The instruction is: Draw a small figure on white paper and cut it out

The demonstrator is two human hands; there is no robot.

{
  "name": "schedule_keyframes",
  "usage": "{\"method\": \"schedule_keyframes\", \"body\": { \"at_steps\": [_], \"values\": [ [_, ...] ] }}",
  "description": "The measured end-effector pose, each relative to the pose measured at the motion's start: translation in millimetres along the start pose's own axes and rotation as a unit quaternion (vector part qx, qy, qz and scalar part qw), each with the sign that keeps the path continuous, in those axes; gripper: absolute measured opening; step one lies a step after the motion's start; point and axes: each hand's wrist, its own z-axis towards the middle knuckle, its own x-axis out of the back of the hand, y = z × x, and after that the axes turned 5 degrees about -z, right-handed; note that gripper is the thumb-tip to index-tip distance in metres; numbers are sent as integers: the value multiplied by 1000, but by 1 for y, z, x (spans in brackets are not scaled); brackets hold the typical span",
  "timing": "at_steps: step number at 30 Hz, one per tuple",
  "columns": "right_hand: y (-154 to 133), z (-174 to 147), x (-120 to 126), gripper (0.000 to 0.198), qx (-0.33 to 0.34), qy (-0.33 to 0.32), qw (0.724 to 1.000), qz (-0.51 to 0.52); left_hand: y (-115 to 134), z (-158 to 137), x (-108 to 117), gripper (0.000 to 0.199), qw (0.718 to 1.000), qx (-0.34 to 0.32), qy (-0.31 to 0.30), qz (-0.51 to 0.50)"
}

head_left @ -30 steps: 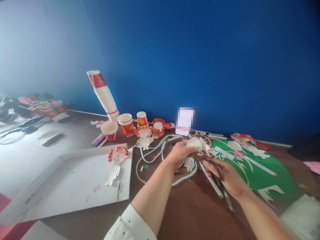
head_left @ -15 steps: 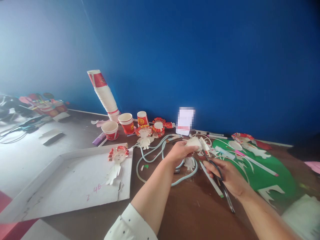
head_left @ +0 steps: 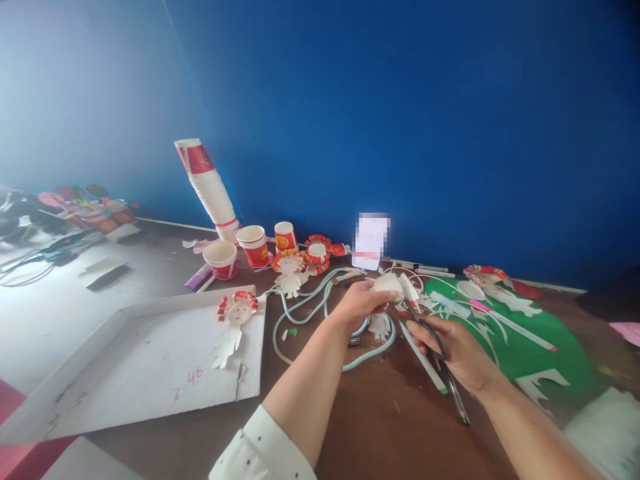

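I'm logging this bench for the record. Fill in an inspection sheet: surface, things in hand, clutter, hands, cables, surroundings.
Surface: brown tabletop, a small green scrap lying on it.
Things in hand: white paper piece and dark-handled scissors; whether the blades touch the paper, cannot tell.
Clutter: white tray bearing a paper figure; green sheet with a pink-and-white marker across it.
Hands: left hand holds the paper; right hand grips the scissors.
Cables: light-blue cable, looped loosely.
Surroundings: blue wall behind; leaning cup stack.
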Motion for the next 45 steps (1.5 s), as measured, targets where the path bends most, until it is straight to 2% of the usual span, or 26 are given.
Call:
{"method": "schedule_keyframes", "body": {
  "at_steps": [6, 12, 23, 28, 33, 39, 45],
  "values": [
    [-4, -1, -2, 42, 29, 3, 1000, -1, -3, 2, 2, 42, 1000, -2, -4, 8],
    [-6, -2, -1, 47, 16, 18, 1000, -6, -5, 3, 3, 39, 1000, -3, -11, 26],
    [-8, -2, 2, 39, 18, -7, 999, -43, -2, 1, 3, 38, 999, 0, -11, 40],
    [-3, -1, 2, 37, 13, -11, 999, -27, -1, 2, 3, 37, 998, 1, -1, 57],
    [-8, -4, -1, 42, 15, 15, 999, -28, 2, -1, 1, 37, 999, 6, 4, 49],
    [-17, -7, -4, 44, 10, 18, 999, -44, 0, 0, 3, 36, 999, 1, -5, 51],
    [-14, -6, -4, 48, 9, 14, 999, -29, -2, 2, 5, 36, 999, 2, -6, 53]
  ]
}}
